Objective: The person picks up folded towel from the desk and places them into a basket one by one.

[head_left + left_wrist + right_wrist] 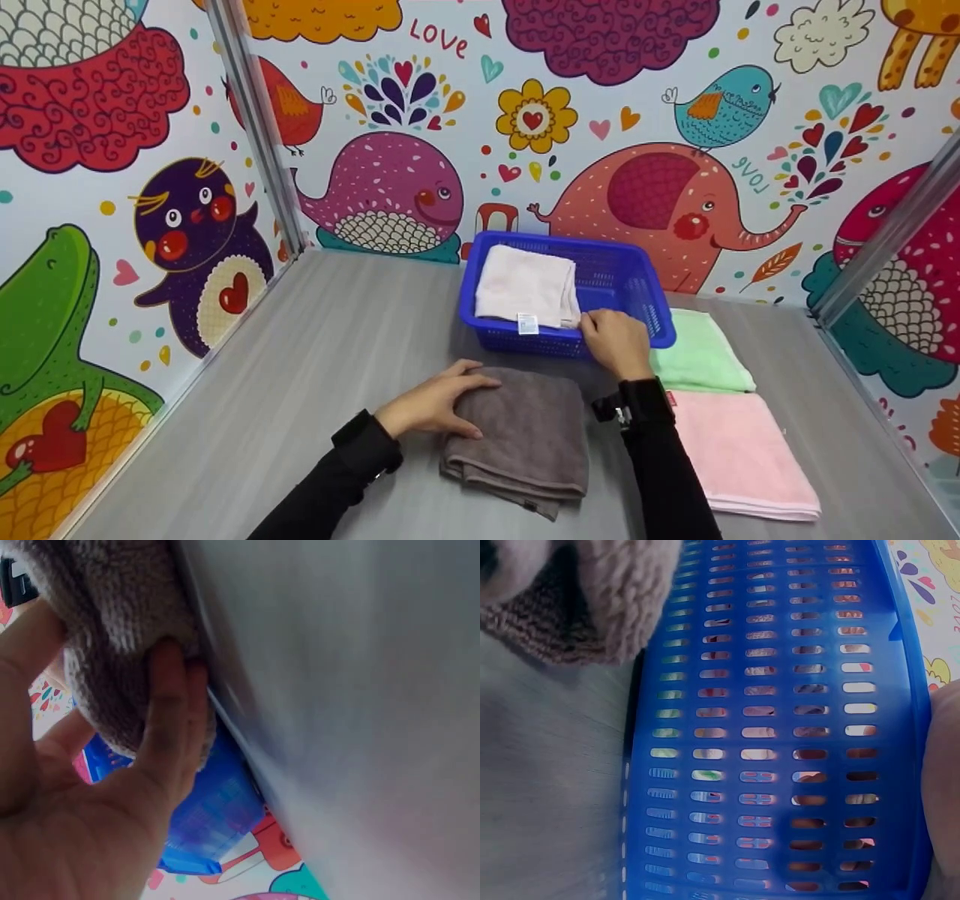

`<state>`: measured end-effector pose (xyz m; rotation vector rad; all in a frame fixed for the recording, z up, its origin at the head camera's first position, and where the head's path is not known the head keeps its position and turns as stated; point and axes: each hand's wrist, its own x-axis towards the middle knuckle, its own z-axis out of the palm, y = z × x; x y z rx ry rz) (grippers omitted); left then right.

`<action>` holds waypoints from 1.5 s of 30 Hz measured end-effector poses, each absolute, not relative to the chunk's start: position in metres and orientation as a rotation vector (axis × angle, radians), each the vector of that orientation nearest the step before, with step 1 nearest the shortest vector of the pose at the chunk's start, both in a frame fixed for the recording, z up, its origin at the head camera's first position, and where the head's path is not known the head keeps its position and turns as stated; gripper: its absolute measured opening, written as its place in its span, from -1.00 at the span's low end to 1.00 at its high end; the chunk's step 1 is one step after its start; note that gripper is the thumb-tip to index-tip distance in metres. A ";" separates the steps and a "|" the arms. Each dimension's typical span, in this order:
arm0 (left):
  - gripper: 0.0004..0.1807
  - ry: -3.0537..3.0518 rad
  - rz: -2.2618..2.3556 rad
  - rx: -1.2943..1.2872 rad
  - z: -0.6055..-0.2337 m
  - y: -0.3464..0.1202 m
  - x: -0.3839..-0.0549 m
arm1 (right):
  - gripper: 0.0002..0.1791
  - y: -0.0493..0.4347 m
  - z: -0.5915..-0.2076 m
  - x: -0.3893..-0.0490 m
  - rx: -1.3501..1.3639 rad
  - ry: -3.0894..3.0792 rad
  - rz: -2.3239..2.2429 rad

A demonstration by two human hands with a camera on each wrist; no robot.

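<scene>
A folded grey-brown towel (525, 435) lies on the table in front of the basket. My left hand (442, 401) grips its left side; in the left wrist view the fingers (166, 712) curl against the towel's thick folded edge. My right hand (619, 341) holds the near rim of a blue plastic basket (499, 339), right of its middle. Through the slots in the right wrist view, skin shows inside the basket wall (780, 712). A folded white towel (525, 285) with a white label sits in the basket's left part.
To the right of the basket lies a folded light green towel (701, 352), partly behind the basket corner. Nearer is a folded pink towel (739, 450), beside the right forearm. Cartoon-printed wall panels (390, 195) border the grey table (337, 322) at the back and sides.
</scene>
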<state>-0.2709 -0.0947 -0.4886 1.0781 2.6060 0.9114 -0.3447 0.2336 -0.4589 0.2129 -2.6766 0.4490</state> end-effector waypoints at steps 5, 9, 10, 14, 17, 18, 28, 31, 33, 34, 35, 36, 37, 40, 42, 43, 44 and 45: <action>-0.18 2.600 0.928 1.056 -0.489 -0.096 -0.272 | -0.59 0.232 -0.457 -0.345 0.217 -2.674 0.455; -0.16 2.603 0.951 1.043 -0.490 -0.098 -0.272 | -0.59 0.231 -0.456 -0.343 0.218 -2.655 0.497; -0.16 2.605 0.958 1.035 -0.490 -0.098 -0.272 | -0.59 0.231 -0.456 -0.342 0.222 -2.647 0.506; -0.13 2.617 0.970 0.986 -0.490 -0.097 -0.272 | -0.57 0.235 -0.453 -0.336 0.238 -2.632 0.523; -0.12 2.633 0.970 0.959 -0.490 -0.096 -0.272 | -0.53 0.239 -0.452 -0.333 0.237 -2.642 0.508; -0.11 2.638 0.971 0.957 -0.490 -0.096 -0.272 | -0.52 0.240 -0.453 -0.332 0.233 -2.645 0.495; -0.09 2.624 0.931 0.956 -0.487 -0.098 -0.272 | -0.49 0.231 -0.464 -0.331 0.303 -2.541 0.423; -0.09 2.623 0.936 0.967 -0.487 -0.099 -0.273 | -0.47 0.225 -0.463 -0.331 0.348 -2.531 0.429; -0.09 2.623 0.936 0.972 -0.487 -0.099 -0.274 | -0.48 0.220 -0.462 -0.330 0.371 -2.530 0.435; -0.09 2.623 0.936 0.977 -0.487 -0.100 -0.274 | -0.48 0.218 -0.461 -0.330 0.375 -2.533 0.435; -0.09 2.622 0.936 0.979 -0.487 -0.099 -0.274 | -0.48 0.217 -0.460 -0.329 0.376 -2.534 0.436; -0.09 2.619 0.939 0.977 -0.487 -0.099 -0.274 | -0.49 0.215 -0.460 -0.328 0.374 -2.533 0.435; -0.09 2.610 0.942 0.974 -0.487 -0.099 -0.274 | -0.49 0.214 -0.459 -0.327 0.369 -2.534 0.434; -0.09 2.579 0.937 0.967 -0.489 -0.097 -0.273 | -0.50 0.213 -0.460 -0.322 0.342 -2.543 0.426; -0.09 2.559 0.930 0.963 -0.489 -0.096 -0.272 | -0.50 0.211 -0.461 -0.318 0.333 -2.545 0.425; -0.09 2.554 0.925 0.962 -0.490 -0.095 -0.271 | -0.50 0.211 -0.462 -0.315 0.336 -2.544 0.426; -0.09 2.551 0.921 0.962 -0.490 -0.094 -0.270 | -0.50 0.210 -0.463 -0.313 0.341 -2.542 0.428; -0.09 2.553 0.918 0.960 -0.490 -0.093 -0.270 | -0.50 0.209 -0.463 -0.311 0.346 -2.542 0.429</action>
